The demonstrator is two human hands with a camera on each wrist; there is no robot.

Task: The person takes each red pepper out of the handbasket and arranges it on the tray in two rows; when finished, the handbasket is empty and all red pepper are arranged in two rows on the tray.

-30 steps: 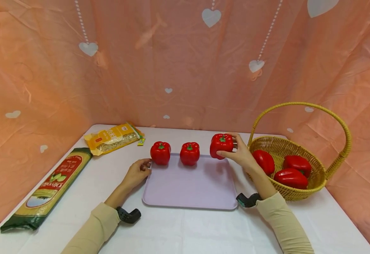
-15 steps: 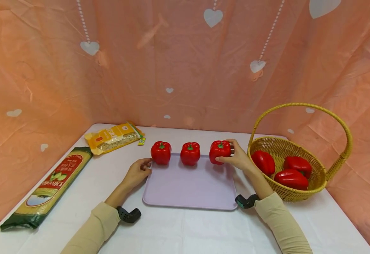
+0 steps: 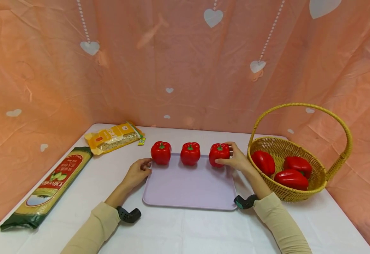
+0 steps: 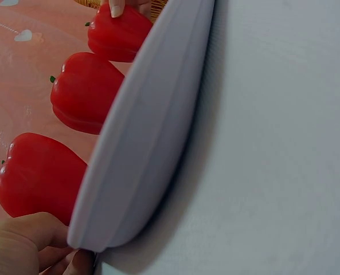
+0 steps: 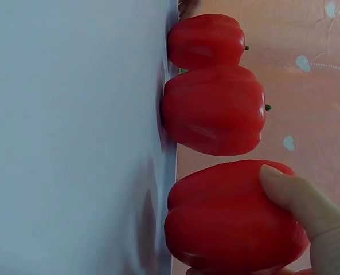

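Observation:
My right hand [image 3: 239, 160] grips a red bell pepper [image 3: 218, 154] with a green stem at the tray's far right corner. In the right wrist view the thumb [image 5: 284, 186] lies along this pepper's side, and its base is close over the tray surface [image 5: 72, 137]. At the left side of the lilac tray [image 3: 188, 187], my left hand [image 3: 136, 173] holds the rim near the far corner with curled fingers. Two more bell peppers, one at the left [image 3: 161, 153] and one in the middle [image 3: 190, 153], stand upright along the far edge.
To the right is a yellow wicker basket [image 3: 281, 195] with a tall handle and several red peppers [image 3: 291, 179] inside. A long green and gold package [image 3: 49, 187] and a yellow bag [image 3: 115, 137] lie at the left. A pink curtain [image 3: 185, 70] hangs behind the table.
My right hand has lowered the bell pepper toward the tray and brought it slightly nearer and to the left. The left hand has stayed at the tray's rim.

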